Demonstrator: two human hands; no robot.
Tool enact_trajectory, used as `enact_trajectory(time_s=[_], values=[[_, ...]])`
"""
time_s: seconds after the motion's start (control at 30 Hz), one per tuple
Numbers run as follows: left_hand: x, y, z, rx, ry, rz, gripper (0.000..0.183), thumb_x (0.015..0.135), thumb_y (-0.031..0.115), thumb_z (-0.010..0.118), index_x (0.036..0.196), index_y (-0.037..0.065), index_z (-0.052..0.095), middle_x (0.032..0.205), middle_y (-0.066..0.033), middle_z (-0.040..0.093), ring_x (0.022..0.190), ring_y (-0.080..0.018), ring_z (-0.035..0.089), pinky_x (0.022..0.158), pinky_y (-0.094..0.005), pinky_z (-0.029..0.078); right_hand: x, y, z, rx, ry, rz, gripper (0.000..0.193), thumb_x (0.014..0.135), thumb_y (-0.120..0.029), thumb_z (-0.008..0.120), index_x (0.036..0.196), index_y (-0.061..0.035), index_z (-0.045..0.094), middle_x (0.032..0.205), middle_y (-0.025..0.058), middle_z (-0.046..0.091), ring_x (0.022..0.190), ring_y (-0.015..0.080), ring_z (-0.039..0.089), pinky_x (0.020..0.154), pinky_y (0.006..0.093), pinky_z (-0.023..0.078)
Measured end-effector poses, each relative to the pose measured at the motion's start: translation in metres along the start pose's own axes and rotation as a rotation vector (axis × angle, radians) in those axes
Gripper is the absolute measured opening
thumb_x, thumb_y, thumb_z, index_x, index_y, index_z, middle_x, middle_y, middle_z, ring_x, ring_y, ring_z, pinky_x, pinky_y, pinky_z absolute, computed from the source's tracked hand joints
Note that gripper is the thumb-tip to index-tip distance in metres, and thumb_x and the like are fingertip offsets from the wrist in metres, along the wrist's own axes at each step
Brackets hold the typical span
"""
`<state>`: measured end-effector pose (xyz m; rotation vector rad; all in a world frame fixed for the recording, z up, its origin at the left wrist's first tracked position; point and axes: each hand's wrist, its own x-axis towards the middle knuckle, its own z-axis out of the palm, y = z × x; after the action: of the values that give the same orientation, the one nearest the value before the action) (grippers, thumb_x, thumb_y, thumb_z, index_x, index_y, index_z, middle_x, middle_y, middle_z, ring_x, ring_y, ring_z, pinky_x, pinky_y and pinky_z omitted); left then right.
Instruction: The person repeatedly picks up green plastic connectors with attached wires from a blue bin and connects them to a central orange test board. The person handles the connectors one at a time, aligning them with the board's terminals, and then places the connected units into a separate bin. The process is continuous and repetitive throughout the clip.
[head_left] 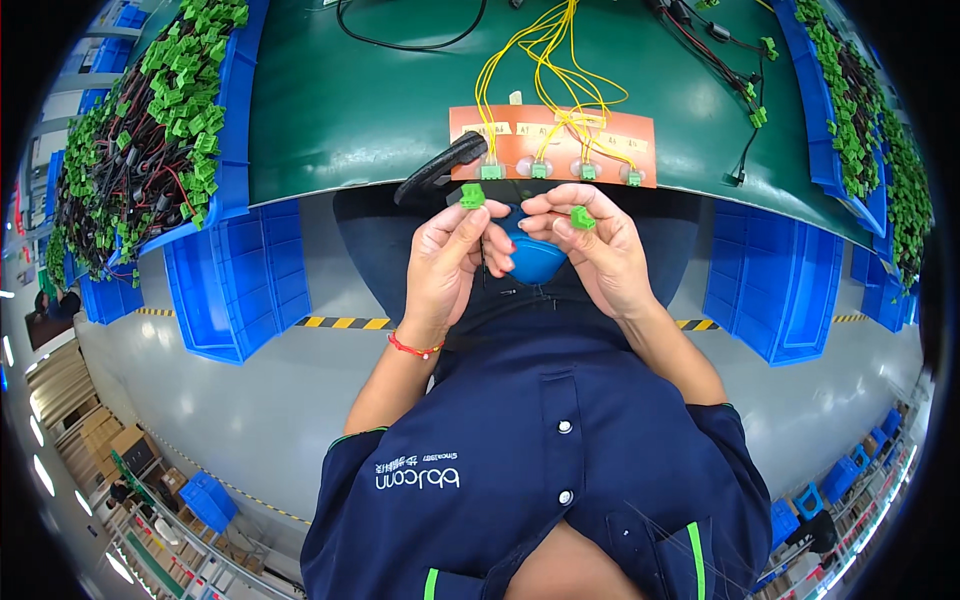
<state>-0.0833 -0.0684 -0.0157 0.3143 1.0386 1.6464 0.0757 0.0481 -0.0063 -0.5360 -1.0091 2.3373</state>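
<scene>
My left hand (447, 258) pinches a green plug (472, 196) at its thumb and fingertips; my right hand (603, 258) pinches a second plug (582, 217) likewise. Just beyond both hands sits the orange board (643, 150). The plugs look light, stiff, perhaps a bit slick: I'd take each by its housing's flat sides and press gently.

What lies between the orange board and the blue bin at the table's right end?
In the head view, black cables with green connectors lie there on the green tabletop.
</scene>
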Motion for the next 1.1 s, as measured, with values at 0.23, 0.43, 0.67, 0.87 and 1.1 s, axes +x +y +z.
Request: enact_trajectory(time_s=[0.23,0.43,0.67,0.87,1.1], values=[[0.006,0.000,0.010,0.214,0.058,-0.004,0.027,0.101,0.020,0.059,0.101,-0.005,0.069,0.063,-0.0051,0.061,0.051,-0.0095,0.056,0.047,-0.0214,0.045,-0.003,0.008,-0.009,-0.312,0.006,0.023,0.027,0.105,-0.018,0.052,0.114,0.0050,0.062,0.097,0.0117,0.070,0.081,0.0150,0.067,0.077,0.0276,0.054],[0.010,0.008,0.008,0.272,0.069,-0.012,0.026,0.100,0.020,0.061,0.092,-0.003,0.070,0.058,-0.0024,0.058,0.046,-0.0088,0.055,0.044,-0.0214,0.043,0.002,0.015,-0.001,-0.375,-0.010,0.068,0.029,0.107,-0.018,0.046,0.103,0.0041,0.063,0.078,0.0059,0.063,0.066,0.0101,0.059,0.062,0.0243,0.050],[0.013,0.015,0.005,0.192,0.021,-0.085,0.026,0.100,0.021,0.061,0.090,-0.002,0.069,0.056,-0.0003,0.053,0.045,-0.0089,0.053,0.043,-0.0224,0.039,0.012,0.016,0.009,-0.221,0.067,0.110,0.032,0.106,-0.025,0.046,0.093,-0.0006,0.063,0.068,0.0014,0.056,0.059,0.0068,0.049,0.057,0.0217,0.040],[0.018,0.005,0.010,0.217,0.052,0.020,0.025,0.101,0.021,0.059,0.094,-0.002,0.068,0.058,0.0003,0.051,0.048,-0.0080,0.051,0.045,-0.0218,0.038,0.014,0.017,0.013,-0.109,0.135,0.152,0.030,0.103,-0.023,0.048,0.089,-0.0024,0.064,0.065,-0.0006,0.052,0.056,0.0062,0.044,0.057,0.0223,0.039],[0.008,0.009,-0.009,0.416,-0.140,-0.152,0.038,0.100,0.024,0.061,0.129,0.001,0.054,0.069,0.0003,0.055,0.054,-0.0038,0.047,0.047,-0.0201,0.036,0.020,0.013,0.015,0.050,0.165,0.223,0.029,0.102,-0.024,0.049,0.094,-0.0010,0.066,0.066,-0.0017,0.049,0.055,0.0064,0.040,0.061,0.0241,0.041]])
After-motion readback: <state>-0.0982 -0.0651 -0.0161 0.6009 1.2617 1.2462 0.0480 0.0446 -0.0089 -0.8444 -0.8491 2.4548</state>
